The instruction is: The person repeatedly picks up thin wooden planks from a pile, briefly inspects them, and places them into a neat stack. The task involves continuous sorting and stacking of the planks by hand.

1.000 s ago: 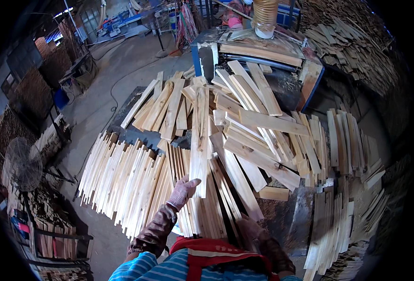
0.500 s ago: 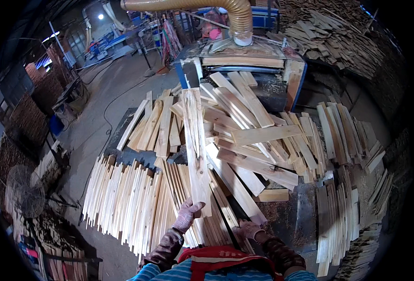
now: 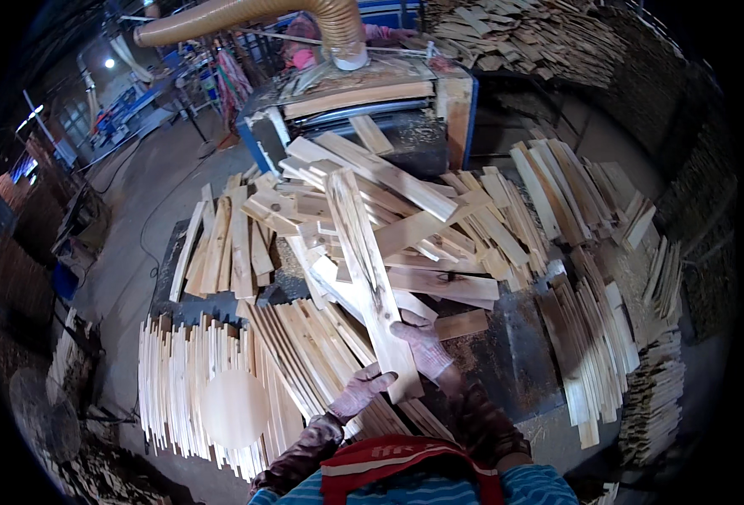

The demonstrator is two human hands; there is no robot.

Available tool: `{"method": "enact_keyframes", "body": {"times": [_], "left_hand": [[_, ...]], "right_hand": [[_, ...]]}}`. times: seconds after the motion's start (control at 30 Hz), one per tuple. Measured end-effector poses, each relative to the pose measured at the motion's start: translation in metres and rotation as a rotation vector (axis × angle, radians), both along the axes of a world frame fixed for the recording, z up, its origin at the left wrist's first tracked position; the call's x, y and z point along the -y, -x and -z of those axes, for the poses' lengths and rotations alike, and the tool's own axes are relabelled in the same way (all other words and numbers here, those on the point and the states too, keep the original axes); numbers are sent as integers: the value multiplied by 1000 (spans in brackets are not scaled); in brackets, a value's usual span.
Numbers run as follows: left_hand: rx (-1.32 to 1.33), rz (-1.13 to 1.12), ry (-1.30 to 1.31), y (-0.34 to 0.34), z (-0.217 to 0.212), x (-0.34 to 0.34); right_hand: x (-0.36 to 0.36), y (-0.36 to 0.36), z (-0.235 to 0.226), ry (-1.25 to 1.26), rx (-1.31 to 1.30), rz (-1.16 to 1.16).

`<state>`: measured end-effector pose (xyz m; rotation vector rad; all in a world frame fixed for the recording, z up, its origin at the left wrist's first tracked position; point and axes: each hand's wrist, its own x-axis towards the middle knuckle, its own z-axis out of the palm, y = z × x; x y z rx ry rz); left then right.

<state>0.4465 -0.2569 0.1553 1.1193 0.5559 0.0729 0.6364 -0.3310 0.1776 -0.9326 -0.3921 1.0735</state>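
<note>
A long wooden board (image 3: 364, 269) with dark streaks in its grain slants up and away in front of me. My left hand (image 3: 362, 392), in a pale glove, is closed on the left edge near its close end. On the opposite edge, slightly farther up, my right hand (image 3: 425, 343) is also gloved and closed around the board. Below and beyond lies a jumbled heap of boards (image 3: 389, 172). Left of my hands, narrow planks (image 3: 305, 353) lie side by side in a fanned row.
Beyond the heap stands a blue-sided woodworking machine (image 3: 355, 88) with a thick ribbed hose (image 3: 237, 18) on top. More stacked planks (image 3: 595, 353) lie to the right, beside a dark tabletop (image 3: 523, 337). A round fan (image 3: 42, 412) stands at the left.
My right hand has risen from the planks by my body and taken hold of the board's right edge. The board now leans more to the left at its far end. The whole view has shifted.
</note>
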Motion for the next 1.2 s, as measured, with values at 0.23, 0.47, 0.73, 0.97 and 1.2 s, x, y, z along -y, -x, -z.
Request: {"method": "enact_keyframes", "body": {"times": [0.23,0.47,0.73,0.97,1.2], "left_hand": [[156,-587,-509,-42,-76,-94],[-94,-101,-1511,-174,-109,-163],[-640,382,-1468,-221,-87,-136],[-662,347,-1261,-126,-65,-106],[-653,211,-933,-92,-35,-63]], "right_hand": [[146,-35,47,593,780,-37],[263,15,106,561,1517,-210],[142,64,136,531,1273,-232],[54,-74,44,442,1929,713],[-52,-79,-36,936,1574,-21]]}}
